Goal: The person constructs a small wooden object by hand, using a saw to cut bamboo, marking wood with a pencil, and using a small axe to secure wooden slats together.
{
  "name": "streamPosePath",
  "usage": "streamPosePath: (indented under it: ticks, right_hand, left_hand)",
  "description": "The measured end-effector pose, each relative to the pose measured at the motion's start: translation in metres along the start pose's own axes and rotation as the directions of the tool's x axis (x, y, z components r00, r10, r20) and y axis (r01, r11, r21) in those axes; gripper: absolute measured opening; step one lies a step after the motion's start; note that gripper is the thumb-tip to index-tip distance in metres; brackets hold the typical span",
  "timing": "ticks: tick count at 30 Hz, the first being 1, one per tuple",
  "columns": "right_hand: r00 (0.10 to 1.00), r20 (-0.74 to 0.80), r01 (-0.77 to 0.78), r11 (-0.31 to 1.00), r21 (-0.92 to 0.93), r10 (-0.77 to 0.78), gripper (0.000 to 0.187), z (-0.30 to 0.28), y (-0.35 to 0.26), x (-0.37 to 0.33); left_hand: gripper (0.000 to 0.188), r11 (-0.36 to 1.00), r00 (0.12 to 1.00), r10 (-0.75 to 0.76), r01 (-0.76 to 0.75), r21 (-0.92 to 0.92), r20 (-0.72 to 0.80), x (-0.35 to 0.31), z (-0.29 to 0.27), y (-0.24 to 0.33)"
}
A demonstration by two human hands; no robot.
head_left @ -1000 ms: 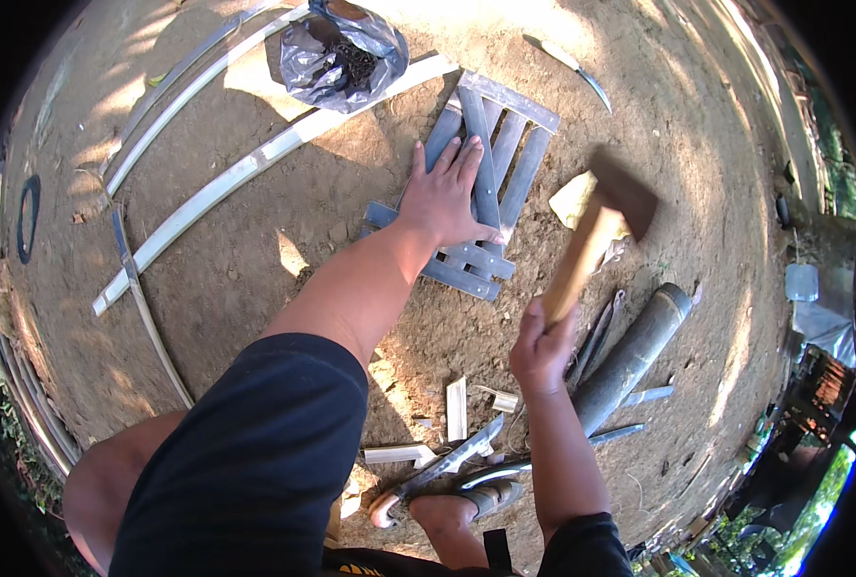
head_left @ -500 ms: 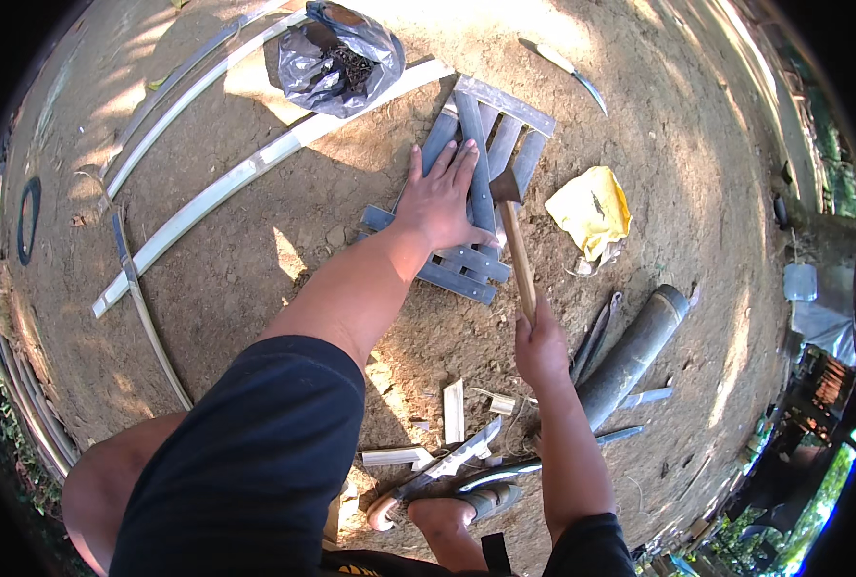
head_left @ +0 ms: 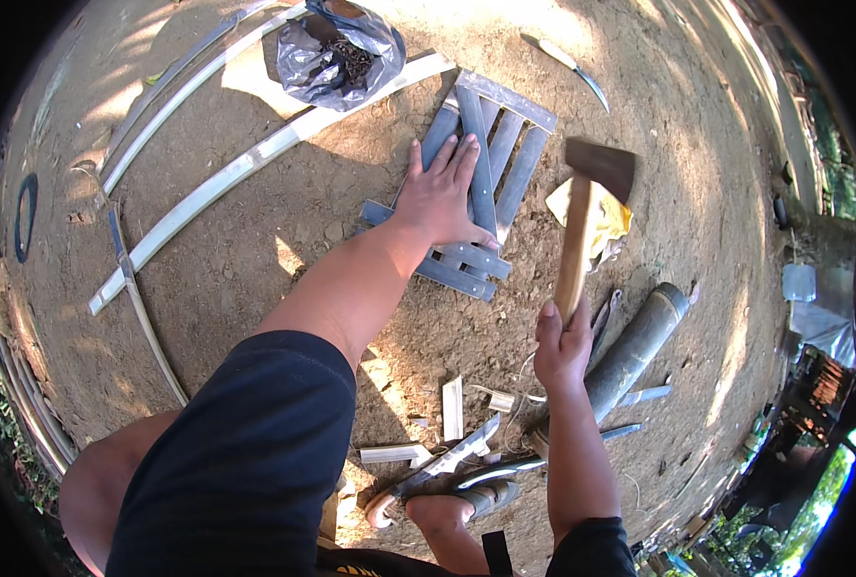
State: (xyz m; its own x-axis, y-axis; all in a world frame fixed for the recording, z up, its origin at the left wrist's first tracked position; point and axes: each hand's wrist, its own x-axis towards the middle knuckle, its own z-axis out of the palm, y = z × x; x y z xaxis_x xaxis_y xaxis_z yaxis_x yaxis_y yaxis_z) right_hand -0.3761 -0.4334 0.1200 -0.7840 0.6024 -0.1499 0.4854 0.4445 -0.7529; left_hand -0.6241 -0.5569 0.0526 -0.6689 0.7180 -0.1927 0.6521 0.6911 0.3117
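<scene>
A small grey slatted panel [head_left: 509, 159], made of nailed strips, lies on the bare ground ahead of me. My left hand [head_left: 435, 197] presses flat on its left part, fingers spread, with the thumb by a diagonal strip [head_left: 476, 144]. In my right hand [head_left: 564, 351] is the wooden handle of a hatchet [head_left: 601, 165]. Its dark head is raised to the right of the panel, apart from it, and partly covers a yellow bag [head_left: 612, 223] on the ground.
A dark plastic bag of nails [head_left: 351, 60] sits at the far left, by long split bamboo strips [head_left: 255, 159]. A knife [head_left: 567, 62] lies far right. Near my right forearm are a bamboo tube [head_left: 639, 337], and by my foot a machete [head_left: 447, 464] and bamboo offcuts [head_left: 453, 409].
The hatchet has lifted off the panel's diagonal strip and swung to the right, over the yellow bag. My left hand has stayed in place on the panel.
</scene>
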Motion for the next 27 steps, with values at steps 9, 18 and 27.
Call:
streamPosePath:
  ticks: [9,18,27]
  right_hand:
    - [0.978,0.119,-0.140,0.960,-0.242,0.173,0.041,-0.001,0.021,-0.002]
    - [0.970,-0.117,-0.236,0.947,-0.219,0.215,0.049,-0.008,0.064,-0.114]
    - [0.854,-0.005,-0.519,0.854,0.024,0.520,0.049,0.027,0.089,-0.149]
  left_hand:
    - [0.153,1.000,0.998,0.006,-0.006,0.006,0.058,-0.003,-0.008,0.007]
    - [0.133,0.991,0.992,0.079,-0.088,-0.096,-0.096,-0.040,-0.028,0.018]
    - [0.028,0.970,0.283,-0.241,0.031,-0.242,-0.928,-0.008,-0.139,-0.141]
